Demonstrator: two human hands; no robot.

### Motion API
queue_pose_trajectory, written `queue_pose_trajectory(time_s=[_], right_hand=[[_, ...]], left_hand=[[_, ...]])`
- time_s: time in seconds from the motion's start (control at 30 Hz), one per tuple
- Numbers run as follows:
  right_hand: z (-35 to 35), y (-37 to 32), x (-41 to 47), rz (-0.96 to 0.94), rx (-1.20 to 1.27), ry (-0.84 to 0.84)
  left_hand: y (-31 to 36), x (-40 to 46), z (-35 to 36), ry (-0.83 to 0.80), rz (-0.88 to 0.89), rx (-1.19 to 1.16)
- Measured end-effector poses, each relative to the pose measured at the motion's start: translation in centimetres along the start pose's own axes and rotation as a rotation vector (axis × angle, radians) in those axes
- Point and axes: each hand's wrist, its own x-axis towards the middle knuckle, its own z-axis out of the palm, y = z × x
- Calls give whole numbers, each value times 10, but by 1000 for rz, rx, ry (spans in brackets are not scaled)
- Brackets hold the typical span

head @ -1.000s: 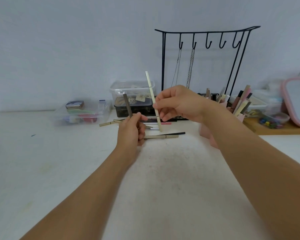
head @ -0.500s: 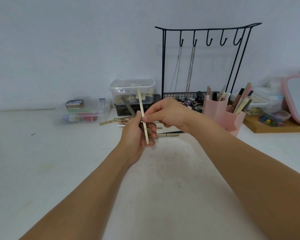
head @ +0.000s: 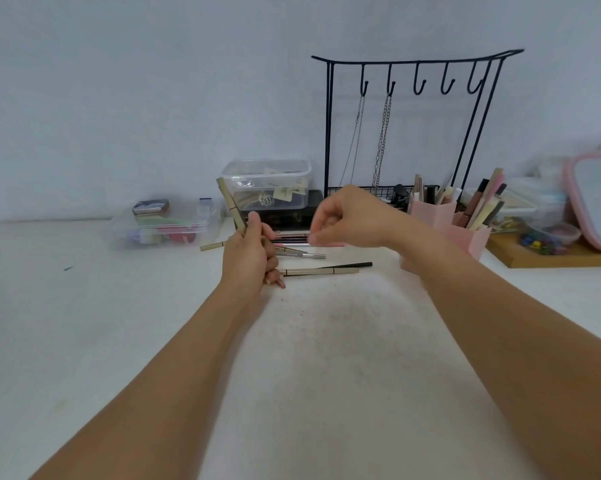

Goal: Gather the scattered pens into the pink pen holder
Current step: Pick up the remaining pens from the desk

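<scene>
Head view: left hand (head: 252, 259) raised just above the white table (head: 327, 375), fingers curled round beige pens (head: 230, 204) that stick up and tilt back-left from the fist; looks like more than one in the grip but exact count unclear. Right hand (head: 349, 216) hovers over the pen pile, wrist bent, fingers loosely curled, thumb and index tip close together pointing down-left; nothing visibly between them, hand blurred so contact w/ the pens below can't be told. Scattered pens (head: 321, 270) lie on the table between and behind the hands: a beige one w/ a black one just behind it nearest the camera, a silver-tipped one (head: 306, 253) farther back, pink and dark ones partly hidden under the right hand, another beige one (head: 212, 246) poking out left of the left hand. Pink pen holder (head: 444, 223) stands upright right of the pile, behind the right forearm, already w/ several pens in its compartments. Behind: black hook rack (head: 413, 64) w/ two chains, clear lidded box (head: 268, 183), low clear tray (head: 164, 226) at left.
</scene>
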Motion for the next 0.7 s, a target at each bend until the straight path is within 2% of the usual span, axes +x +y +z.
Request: queue_pose_trajectory(time_s=[0.13,0.27,0.5,0.6,0.7], right_hand=[[0,13,-2,61,-206,-176],[16,18,-2,83,-287,-218],[24,21,-1,58,-266,-215],[14,23,-1,87,-130,-203],[7,17,-1,114,170,-160]], left_hand=[[4,2,-5,67,15,51],[7,7,-14,121,-7,0],[0,7,-16,186,-74,144],[-3,6,-12,138,-99,101],[-5,4,-7,53,-120,55]])
